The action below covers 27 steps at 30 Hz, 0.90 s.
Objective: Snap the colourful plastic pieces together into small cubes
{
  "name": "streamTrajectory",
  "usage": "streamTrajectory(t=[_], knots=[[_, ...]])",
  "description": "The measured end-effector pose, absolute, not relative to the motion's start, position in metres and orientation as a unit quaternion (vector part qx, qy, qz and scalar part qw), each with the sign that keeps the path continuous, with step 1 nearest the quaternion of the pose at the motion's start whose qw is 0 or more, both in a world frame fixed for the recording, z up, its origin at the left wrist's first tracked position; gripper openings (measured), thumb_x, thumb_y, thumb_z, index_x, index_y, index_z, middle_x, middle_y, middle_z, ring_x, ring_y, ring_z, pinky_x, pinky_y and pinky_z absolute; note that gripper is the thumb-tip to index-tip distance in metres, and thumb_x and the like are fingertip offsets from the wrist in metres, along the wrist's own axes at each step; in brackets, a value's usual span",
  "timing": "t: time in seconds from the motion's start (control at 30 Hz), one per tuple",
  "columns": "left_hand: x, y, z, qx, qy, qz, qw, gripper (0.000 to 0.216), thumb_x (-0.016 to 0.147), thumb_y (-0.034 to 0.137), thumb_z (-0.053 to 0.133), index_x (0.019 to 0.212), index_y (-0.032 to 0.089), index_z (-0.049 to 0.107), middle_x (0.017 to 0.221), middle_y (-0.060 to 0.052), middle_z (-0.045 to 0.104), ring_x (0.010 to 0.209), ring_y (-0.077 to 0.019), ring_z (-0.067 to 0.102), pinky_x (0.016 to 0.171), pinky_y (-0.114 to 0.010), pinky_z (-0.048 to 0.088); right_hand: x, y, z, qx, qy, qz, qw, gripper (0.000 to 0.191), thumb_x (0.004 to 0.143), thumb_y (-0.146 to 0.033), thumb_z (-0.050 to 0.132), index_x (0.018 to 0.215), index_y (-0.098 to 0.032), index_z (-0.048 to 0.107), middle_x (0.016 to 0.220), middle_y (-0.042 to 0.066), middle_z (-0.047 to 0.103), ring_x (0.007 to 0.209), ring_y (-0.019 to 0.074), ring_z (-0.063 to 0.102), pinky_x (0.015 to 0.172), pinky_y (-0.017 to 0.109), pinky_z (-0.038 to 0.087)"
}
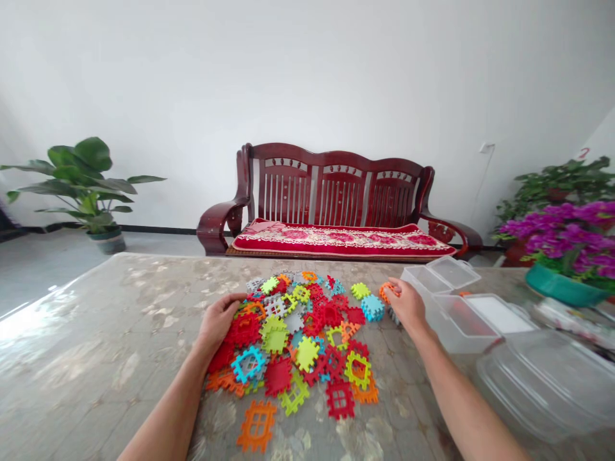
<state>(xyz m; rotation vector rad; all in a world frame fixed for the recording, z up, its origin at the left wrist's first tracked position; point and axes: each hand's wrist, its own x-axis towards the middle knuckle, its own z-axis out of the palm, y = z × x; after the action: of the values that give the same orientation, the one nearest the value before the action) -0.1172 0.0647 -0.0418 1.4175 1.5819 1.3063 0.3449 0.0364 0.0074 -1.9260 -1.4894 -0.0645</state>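
Observation:
A loose heap of plastic interlocking building tiles (276,336) in red, lime, orange, blue and grey lies on the table in front of me. At its left edge, my left hand (218,323) touches the pieces, fingers drawn together; whatever is between them is hidden. My right hand (407,306) pinches an orange interlocking tile (387,292) to the right of the heap. Just beneath it, grey tiles show partly behind the fingers. Beside that hand are a stack of blue tiles (373,307) and a lime tile stack (360,291).
Clear plastic boxes (461,333) with raised lids stand to the right, near a large transparent lid (548,384). Behind them is a teal pot (562,287) of purple flowers. A wooden bench (336,192) stands beyond the table (120,339); a potted plant (91,186) is at left.

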Motion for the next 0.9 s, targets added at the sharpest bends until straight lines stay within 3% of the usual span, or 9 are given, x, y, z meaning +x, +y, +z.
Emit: streamTrajectory(t=[0.07, 0.13, 0.27, 0.43, 0.6, 0.8, 0.9], knots=[[-0.117, 0.065, -0.042, 0.537, 0.603, 0.496, 0.320, 0.039, 0.066, 0.042, 0.054, 0.091, 0.018, 0.072, 0.091, -0.004, 0.074, 0.088, -0.0223, 0.065, 0.087, -0.034, 0.048, 0.322, 0.021, 0.006, -0.671, -0.637, 0.025, 0.380, 0.031, 0.081, -0.033, 0.050, 0.103, -0.021, 0.068, 0.097, 0.006, 0.071, 0.081, 0.0180, 0.065, 0.077, 0.030, 0.050], [-0.117, 0.064, -0.041, 0.535, 0.603, 0.501, 0.316, 0.039, 0.066, 0.043, 0.055, 0.090, 0.018, 0.072, 0.090, -0.004, 0.074, 0.087, -0.0221, 0.065, 0.087, -0.033, 0.048, 0.299, 0.005, 0.003, -0.610, -0.708, 0.051, 0.352, 0.026, 0.081, -0.025, 0.049, 0.097, -0.022, 0.069, 0.097, 0.004, 0.071, 0.082, 0.0171, 0.065, 0.080, 0.030, 0.050], [-0.115, 0.063, -0.040, 0.531, 0.603, 0.511, 0.306, 0.037, 0.064, 0.043, 0.056, 0.087, 0.019, 0.073, 0.087, -0.003, 0.075, 0.085, -0.0221, 0.065, 0.087, -0.034, 0.048, 0.267, -0.013, -0.002, -0.572, -0.779, 0.089, 0.243, 0.044, 0.075, -0.010, 0.048, 0.112, -0.025, 0.066, 0.114, 0.003, 0.068, 0.104, 0.0183, 0.062, 0.094, 0.031, 0.045], [-0.116, 0.063, -0.040, 0.526, 0.590, 0.525, 0.316, 0.036, 0.063, 0.042, 0.058, 0.086, 0.019, 0.072, 0.086, -0.004, 0.075, 0.084, -0.0220, 0.066, 0.086, -0.034, 0.049, 0.262, -0.009, -0.008, -0.577, -0.792, 0.110, 0.167, 0.054, 0.073, -0.008, 0.050, 0.123, -0.024, 0.060, 0.123, 0.005, 0.064, 0.115, 0.0200, 0.057, 0.100, 0.033, 0.040], [-0.117, 0.064, -0.043, 0.463, 0.560, 0.590, 0.352, 0.035, 0.060, 0.042, 0.063, 0.084, 0.017, 0.070, 0.086, -0.005, 0.074, 0.085, -0.0218, 0.066, 0.085, -0.035, 0.051, 0.260, -0.007, -0.017, -0.594, -0.771, 0.110, 0.203, 0.045, 0.078, -0.013, 0.052, 0.121, -0.023, 0.061, 0.120, 0.006, 0.064, 0.107, 0.0194, 0.060, 0.095, 0.032, 0.043], [-0.119, 0.065, -0.043, 0.332, 0.515, 0.694, 0.379, 0.033, 0.059, 0.033, 0.066, 0.087, 0.016, 0.067, 0.074, -0.002, 0.071, 0.074, -0.0159, 0.067, 0.083, -0.034, 0.053, 0.256, -0.018, -0.020, -0.580, -0.747, 0.126, 0.298, 0.033, 0.079, -0.020, 0.055, 0.111, -0.024, 0.064, 0.111, 0.004, 0.064, 0.074, 0.0135, 0.061, 0.080, 0.030, 0.048], [-0.122, 0.063, -0.039, 0.304, 0.503, 0.700, 0.406, 0.028, 0.061, 0.029, 0.065, 0.085, 0.015, 0.066, 0.073, -0.002, 0.070, 0.074, -0.0153, 0.067, 0.081, -0.033, 0.054, 0.261, -0.028, -0.013, -0.561, -0.765, 0.158, 0.273, 0.027, 0.073, -0.024, 0.064, 0.100, -0.025, 0.068, 0.099, 0.003, 0.064, 0.076, 0.0144, 0.058, 0.075, 0.028, 0.047]])
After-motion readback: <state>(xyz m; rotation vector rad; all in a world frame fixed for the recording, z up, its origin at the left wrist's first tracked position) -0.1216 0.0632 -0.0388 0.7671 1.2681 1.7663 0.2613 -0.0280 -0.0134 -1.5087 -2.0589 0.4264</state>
